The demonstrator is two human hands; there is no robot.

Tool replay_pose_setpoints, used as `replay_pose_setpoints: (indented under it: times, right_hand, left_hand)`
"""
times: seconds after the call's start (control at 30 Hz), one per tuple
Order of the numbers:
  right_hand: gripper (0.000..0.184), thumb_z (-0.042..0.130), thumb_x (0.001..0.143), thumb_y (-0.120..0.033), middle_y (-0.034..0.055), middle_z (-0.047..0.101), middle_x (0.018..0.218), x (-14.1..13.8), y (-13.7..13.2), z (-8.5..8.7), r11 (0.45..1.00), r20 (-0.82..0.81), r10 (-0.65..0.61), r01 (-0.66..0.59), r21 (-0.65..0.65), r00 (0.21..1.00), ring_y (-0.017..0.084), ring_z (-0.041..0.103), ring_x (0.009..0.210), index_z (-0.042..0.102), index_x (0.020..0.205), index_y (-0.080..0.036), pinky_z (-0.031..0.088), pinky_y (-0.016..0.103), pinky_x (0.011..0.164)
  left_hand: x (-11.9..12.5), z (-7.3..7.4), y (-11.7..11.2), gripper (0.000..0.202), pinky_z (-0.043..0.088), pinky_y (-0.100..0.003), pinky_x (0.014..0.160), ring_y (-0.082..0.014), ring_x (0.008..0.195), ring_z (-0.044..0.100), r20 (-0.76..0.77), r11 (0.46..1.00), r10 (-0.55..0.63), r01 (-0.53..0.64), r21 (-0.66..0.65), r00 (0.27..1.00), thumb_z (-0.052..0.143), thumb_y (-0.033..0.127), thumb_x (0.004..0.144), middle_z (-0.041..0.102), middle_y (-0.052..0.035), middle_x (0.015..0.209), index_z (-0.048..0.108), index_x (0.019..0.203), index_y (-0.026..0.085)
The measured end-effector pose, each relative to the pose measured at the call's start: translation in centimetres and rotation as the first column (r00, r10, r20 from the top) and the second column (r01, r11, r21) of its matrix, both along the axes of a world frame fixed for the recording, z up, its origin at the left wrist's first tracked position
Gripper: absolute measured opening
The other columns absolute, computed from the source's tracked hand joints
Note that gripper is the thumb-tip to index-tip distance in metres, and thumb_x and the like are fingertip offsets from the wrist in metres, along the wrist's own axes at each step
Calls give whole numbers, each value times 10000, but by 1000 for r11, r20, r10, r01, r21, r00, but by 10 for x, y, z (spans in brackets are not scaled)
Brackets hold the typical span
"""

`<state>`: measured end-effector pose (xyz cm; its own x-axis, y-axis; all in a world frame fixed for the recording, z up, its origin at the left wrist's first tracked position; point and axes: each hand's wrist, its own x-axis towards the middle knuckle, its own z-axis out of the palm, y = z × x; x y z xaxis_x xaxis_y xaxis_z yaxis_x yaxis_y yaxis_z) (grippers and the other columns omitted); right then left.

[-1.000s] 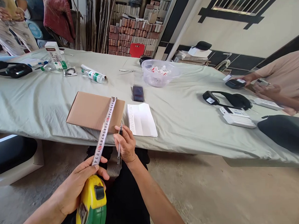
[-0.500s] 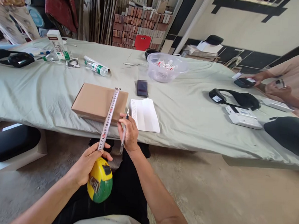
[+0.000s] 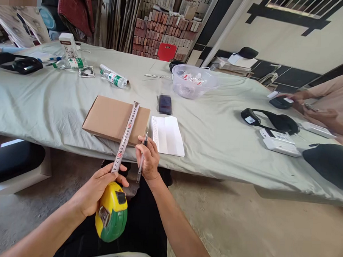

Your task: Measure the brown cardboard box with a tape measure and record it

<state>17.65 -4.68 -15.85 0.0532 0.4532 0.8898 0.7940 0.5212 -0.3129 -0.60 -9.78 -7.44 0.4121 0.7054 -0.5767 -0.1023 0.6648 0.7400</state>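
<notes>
Little has shifted: the left hand (image 3: 93, 191) still grips the yellow-and-green tape measure (image 3: 111, 213), its blade (image 3: 126, 136) stretched across the flat brown cardboard box (image 3: 112, 118) on the cloth-covered table (image 3: 216, 138). The right hand (image 3: 149, 159), closed round a slim pen (image 3: 141, 157), rests at the box's near edge. Measuring looks set up, but noting on the white paper sheet (image 3: 167, 135) seems left to do.

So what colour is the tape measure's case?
The case is yellow and green, held in the left hand; head view shows it best.
</notes>
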Motion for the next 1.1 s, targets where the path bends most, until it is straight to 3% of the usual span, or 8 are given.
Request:
replay_pose_setpoints:
  times: [0.3,0.7,1.1]
  right_hand:
    - [285,632,815,-26,102,697,1152,-1,-3,-6,1000,7,17,-17,7,1000,205,632,1133,551,997,-229,556,423,969]
    - [195,601,869,-102,89,688,1172,0,-5,-8,1000,-1,5,-5,-12,1000,201,617,1157,565,994,-247,571,416,944]
    - [205,591,866,-95,71,680,1176,-2,-4,-8,1000,-22,4,-4,-10,1000,201,622,1153,561,993,-254,589,403,914]
  left_hand:
    - [-6,2,-16,335,482,-251,541,-168,599,638,9,999,-13,14,-30,1000,645,358,809,685,-39,760,552,1076,179]
    - [2,-5,-13,402,467,-238,496,-155,561,607,-89,1000,24,-24,4,996,660,380,724,677,-30,716,535,1044,172]
    - [4,-13,-13,339,453,-219,503,-142,587,592,-118,997,28,-20,72,993,613,375,782,671,-31,732,545,1047,175]
